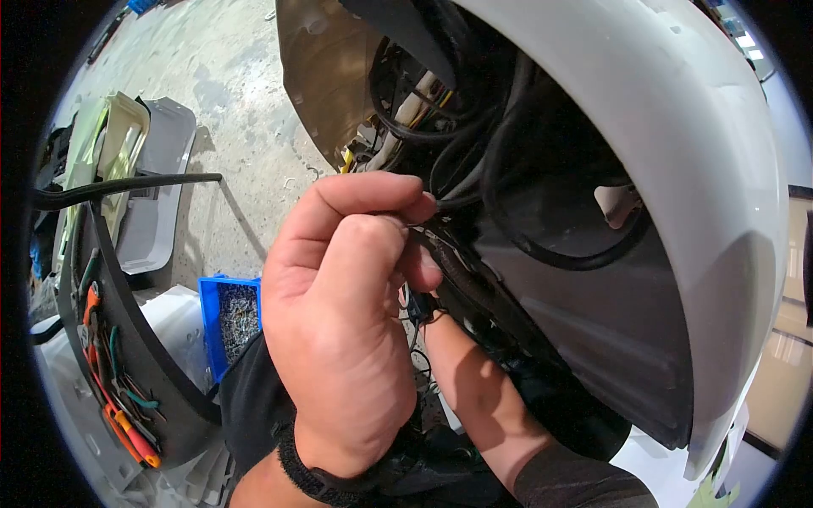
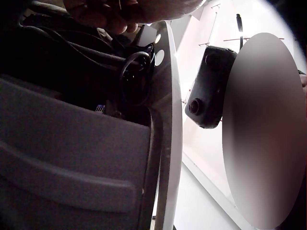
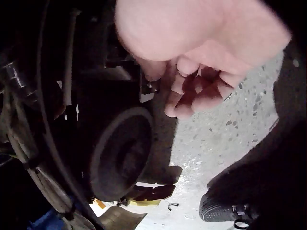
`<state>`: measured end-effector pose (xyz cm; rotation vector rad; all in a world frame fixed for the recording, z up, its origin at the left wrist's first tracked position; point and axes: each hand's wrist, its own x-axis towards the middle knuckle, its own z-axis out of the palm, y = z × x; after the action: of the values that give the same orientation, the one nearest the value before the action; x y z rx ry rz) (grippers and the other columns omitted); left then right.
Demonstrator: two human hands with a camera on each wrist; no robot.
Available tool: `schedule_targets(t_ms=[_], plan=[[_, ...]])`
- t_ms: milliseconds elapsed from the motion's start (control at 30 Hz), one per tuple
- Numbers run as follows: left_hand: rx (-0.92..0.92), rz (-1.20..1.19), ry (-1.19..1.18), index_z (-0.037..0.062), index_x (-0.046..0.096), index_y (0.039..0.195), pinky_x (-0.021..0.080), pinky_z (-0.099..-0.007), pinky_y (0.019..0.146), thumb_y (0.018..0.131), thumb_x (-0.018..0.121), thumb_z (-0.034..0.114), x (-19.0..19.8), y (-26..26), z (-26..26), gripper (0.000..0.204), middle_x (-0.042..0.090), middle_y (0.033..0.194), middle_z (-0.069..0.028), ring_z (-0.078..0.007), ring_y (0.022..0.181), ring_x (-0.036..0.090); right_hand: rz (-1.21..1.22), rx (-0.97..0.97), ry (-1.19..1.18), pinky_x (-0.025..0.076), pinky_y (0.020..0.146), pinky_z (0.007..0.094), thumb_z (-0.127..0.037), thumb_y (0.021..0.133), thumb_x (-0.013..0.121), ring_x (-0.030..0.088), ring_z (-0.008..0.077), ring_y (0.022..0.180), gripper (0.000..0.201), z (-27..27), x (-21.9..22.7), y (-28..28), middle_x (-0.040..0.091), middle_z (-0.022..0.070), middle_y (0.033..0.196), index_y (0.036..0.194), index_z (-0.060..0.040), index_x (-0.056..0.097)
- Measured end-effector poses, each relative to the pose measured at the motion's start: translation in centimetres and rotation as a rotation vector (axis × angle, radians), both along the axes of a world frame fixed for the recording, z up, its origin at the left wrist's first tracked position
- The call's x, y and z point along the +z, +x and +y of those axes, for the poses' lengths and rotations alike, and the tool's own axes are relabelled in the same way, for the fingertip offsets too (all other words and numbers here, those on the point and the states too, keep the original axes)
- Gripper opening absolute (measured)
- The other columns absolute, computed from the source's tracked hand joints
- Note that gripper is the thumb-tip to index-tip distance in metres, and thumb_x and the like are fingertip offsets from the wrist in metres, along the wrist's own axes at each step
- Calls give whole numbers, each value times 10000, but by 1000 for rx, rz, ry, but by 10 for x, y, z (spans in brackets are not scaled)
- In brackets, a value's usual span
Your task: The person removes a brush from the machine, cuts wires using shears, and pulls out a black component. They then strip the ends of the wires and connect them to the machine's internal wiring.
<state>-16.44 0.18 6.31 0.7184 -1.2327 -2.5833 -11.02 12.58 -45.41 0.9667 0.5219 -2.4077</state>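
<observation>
In the head view my left hand (image 1: 339, 279) is bent at the fingers, and its fingertips pinch a black cable (image 1: 461, 201) beside the dark inner panel. Its curled fingers (image 2: 115, 21) show at the top of the left wrist view. My right forearm (image 1: 483, 389) reaches up behind the left hand, which hides most of the right hand in the head view. Seen from its wrist, the right hand (image 3: 201, 62) has its fingers curled and thumb close to them, beside dark parts; I cannot tell whether it holds anything. A thick black cable loop (image 1: 576, 262) hangs right of the hands.
A white curved body panel (image 1: 720, 169) arches over the right side, with a dark liner (image 1: 610, 313) inside. At left, pliers and screwdrivers (image 1: 123, 398) lie on a dark panel near a blue bin (image 1: 207, 330) of small hardware. A wire bundle (image 3: 33, 167) runs low down.
</observation>
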Motion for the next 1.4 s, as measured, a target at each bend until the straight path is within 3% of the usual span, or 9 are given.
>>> schedule_targets(t_ms=[333, 533, 633, 1033, 1300, 1400], plan=[[-2, 2, -5, -24, 529, 814, 389, -227, 576, 773, 466, 74, 1, -1, 1, 123, 528, 857, -97, -125, 618, 446, -2, 24, -25, 449, 533, 246, -176, 803, 629, 543, 134, 614, 133, -5, -19, 0, 577, 27, 734, 837, -73, 552], [-7, -46, -18, -18, 537, 837, 391, -233, 572, 775, 460, 72, 3, -1, 2, 133, 543, 848, -93, -119, 601, 455, 81, 126, 89, 440, 555, 248, -192, 817, 604, 532, 129, 627, 128, 2, -99, 11, 579, 27, 761, 839, -72, 567], [-22, -30, -1, -14, 541, 851, 393, -235, 571, 775, 456, 68, 2, -1, 3, 141, 547, 839, -89, -117, 595, 459, -9, 31, 87, 435, 558, 245, -178, 804, 618, 535, 125, 640, 113, -6, -45, 8, 584, 22, 769, 817, -71, 582], [-16, -32, -5, -13, 542, 877, 399, -226, 566, 773, 451, 55, 3, -1, 4, 155, 562, 821, -98, -114, 585, 469, 143, 8, 75, 452, 588, 242, -155, 785, 639, 551, 127, 657, 126, -5, -5, 0, 605, 31, 782, 866, -63, 609], [-21, -38, 2, -11, 541, 888, 402, -227, 568, 772, 450, 50, 2, -1, 4, 159, 563, 823, -100, -119, 587, 473, 34, -22, 67, 469, 598, 225, -135, 768, 655, 574, 124, 677, 147, -5, -33, 3, 615, 33, 814, 883, -58, 606], [-19, -38, -7, -13, 541, 888, 402, -228, 567, 772, 448, 47, 2, -1, 4, 160, 563, 823, -102, -123, 587, 472, 194, 62, -46, 499, 634, 244, -102, 771, 647, 588, 132, 699, 138, -2, -29, 2, 617, 51, 824, 881, -36, 598]])
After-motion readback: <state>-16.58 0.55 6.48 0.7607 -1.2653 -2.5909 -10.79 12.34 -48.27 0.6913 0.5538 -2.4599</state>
